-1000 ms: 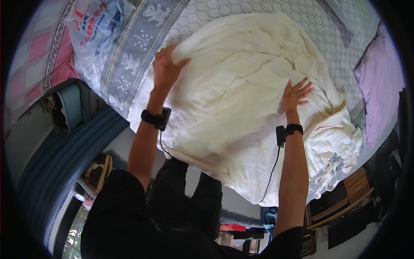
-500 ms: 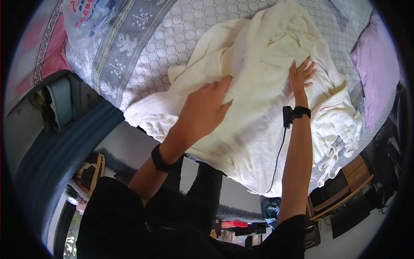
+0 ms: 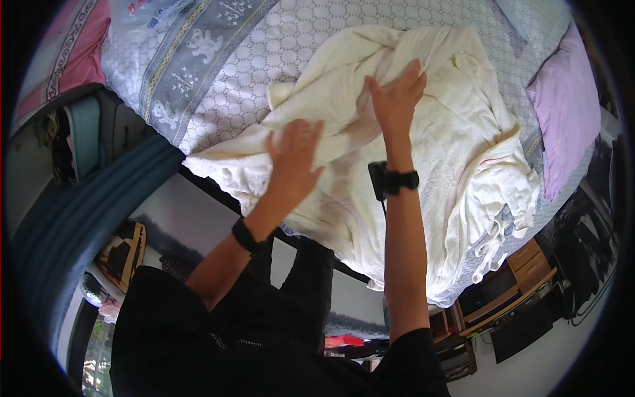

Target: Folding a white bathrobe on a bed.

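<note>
While left hand (image 3: 293,160) and right hand (image 3: 395,106) are open, fingers spread, gripping nothing visible, cream cloth (image 3: 451,132) lies beneath them on bed (image 3: 264,63); looks partway: portion near left hand seems folded over, rumpled part right of right hand left unfolded; contact unclear.

Right of your right hand (image 3: 400,99), you see a purple pillow (image 3: 569,106). Left of your left hand (image 3: 292,159) are a blue curtain (image 3: 86,205) and, higher up, a plastic bag (image 3: 137,25).

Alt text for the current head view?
A person's left hand and right hand, each grip open, are over a rumpled cream cloth on a patterned bed cover; the left is blurred. A lilac pillow lies at right.
</note>
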Action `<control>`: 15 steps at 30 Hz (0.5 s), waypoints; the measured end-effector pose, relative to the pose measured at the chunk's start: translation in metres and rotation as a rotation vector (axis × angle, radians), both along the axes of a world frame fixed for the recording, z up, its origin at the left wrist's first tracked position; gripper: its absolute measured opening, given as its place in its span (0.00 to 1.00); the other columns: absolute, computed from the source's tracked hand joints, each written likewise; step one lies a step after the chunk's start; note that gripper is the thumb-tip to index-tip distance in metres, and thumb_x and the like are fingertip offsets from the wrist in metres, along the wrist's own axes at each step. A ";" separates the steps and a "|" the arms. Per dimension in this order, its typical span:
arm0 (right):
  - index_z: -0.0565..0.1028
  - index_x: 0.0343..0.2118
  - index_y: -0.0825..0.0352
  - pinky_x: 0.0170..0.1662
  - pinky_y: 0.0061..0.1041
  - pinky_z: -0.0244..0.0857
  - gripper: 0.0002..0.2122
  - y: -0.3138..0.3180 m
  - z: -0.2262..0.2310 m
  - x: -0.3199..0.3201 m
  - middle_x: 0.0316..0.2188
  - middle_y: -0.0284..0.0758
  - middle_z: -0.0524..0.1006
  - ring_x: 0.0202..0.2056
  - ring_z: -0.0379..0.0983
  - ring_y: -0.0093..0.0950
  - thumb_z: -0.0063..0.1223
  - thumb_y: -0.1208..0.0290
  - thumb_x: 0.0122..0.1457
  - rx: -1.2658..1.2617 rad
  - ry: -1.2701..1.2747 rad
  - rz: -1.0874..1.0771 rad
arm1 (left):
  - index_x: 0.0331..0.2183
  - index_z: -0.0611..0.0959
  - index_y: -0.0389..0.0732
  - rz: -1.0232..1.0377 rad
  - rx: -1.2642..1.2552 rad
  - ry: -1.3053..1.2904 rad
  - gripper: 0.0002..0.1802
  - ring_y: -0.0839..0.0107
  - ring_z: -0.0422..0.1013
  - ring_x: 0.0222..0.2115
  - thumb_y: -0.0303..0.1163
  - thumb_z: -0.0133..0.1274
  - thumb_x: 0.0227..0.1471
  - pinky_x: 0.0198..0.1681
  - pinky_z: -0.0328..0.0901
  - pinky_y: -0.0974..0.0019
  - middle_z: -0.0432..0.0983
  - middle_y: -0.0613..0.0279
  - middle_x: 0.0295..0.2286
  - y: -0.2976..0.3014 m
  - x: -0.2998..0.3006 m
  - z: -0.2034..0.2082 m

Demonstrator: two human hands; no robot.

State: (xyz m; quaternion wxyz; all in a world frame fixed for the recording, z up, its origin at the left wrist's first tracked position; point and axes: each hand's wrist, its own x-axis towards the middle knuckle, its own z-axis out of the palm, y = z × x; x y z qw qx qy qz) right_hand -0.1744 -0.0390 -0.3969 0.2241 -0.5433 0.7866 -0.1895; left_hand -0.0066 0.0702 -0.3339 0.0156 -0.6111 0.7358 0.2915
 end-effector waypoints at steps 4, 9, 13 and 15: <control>0.54 0.54 0.71 0.45 0.39 0.61 0.32 -0.005 -0.024 -0.022 0.44 0.52 0.63 0.45 0.62 0.44 0.56 0.75 0.46 -0.181 0.070 -0.122 | 0.46 0.69 0.42 0.055 0.130 -0.040 0.29 0.59 0.62 0.44 0.34 0.59 0.40 0.48 0.56 0.52 0.66 0.58 0.38 -0.001 0.038 -0.005; 0.60 0.51 0.68 0.37 0.19 0.61 0.25 0.012 0.017 -0.085 0.33 0.36 0.71 0.31 0.67 0.24 0.54 0.78 0.49 -0.170 -0.700 -0.431 | 0.43 0.72 0.40 -0.049 0.147 0.070 0.22 0.56 0.67 0.35 0.30 0.55 0.43 0.36 0.64 0.58 0.68 0.55 0.31 0.002 0.042 0.025; 0.63 0.50 0.68 0.43 0.23 0.64 0.19 0.038 0.035 -0.138 0.39 0.39 0.71 0.39 0.69 0.26 0.49 0.82 0.54 -0.406 -0.855 -0.519 | 0.47 0.69 0.39 -0.265 0.336 0.216 0.23 0.58 0.69 0.35 0.30 0.51 0.48 0.35 0.67 0.60 0.70 0.53 0.34 0.027 0.017 0.080; 0.65 0.48 0.70 0.43 0.25 0.66 0.16 0.063 0.019 -0.166 0.40 0.39 0.72 0.39 0.70 0.26 0.48 0.71 0.57 -0.340 -0.822 -0.628 | 0.48 0.69 0.39 -0.335 0.373 0.319 0.23 0.58 0.68 0.37 0.30 0.50 0.48 0.39 0.66 0.59 0.70 0.53 0.37 0.055 -0.003 0.067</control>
